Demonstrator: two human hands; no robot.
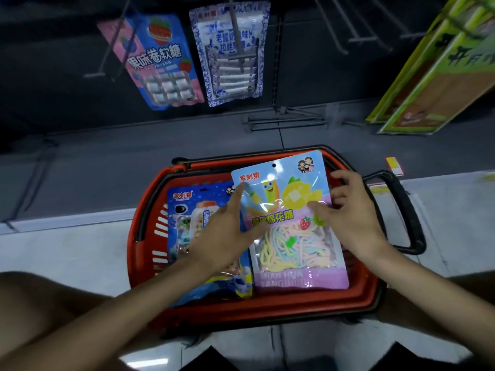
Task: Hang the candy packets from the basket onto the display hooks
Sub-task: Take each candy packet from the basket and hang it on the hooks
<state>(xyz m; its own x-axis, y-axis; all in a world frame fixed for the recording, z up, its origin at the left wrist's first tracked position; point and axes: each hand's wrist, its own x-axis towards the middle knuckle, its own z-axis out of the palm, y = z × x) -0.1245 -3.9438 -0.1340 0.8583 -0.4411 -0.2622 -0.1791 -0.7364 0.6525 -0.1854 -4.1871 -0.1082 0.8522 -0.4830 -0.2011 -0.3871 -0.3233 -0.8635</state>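
Note:
A red basket (150, 210) stands on the floor in front of me. Over it I hold a pale blue and purple cotton-candy packet (292, 261) with a hang hole at its top. My left hand (227, 234) grips the packet's left edge, index finger stretched up toward its top left corner. My right hand (351, 215) holds the right edge, thumb on the front and fingers curled behind. A dark blue astronaut packet (184, 223) lies in the basket beneath my left hand. On the dark panel above hang a pink-blue packet (160, 60) and a blue-white packet (233, 49) on hooks.
Bare metal hooks (375, 25) stick out of the panel at the upper right, another hook (107, 60) at the left. Green-yellow boxes (439, 76) lean at the far right. The basket's black handle (409, 210) lies folded out to the right. My knees frame the bottom.

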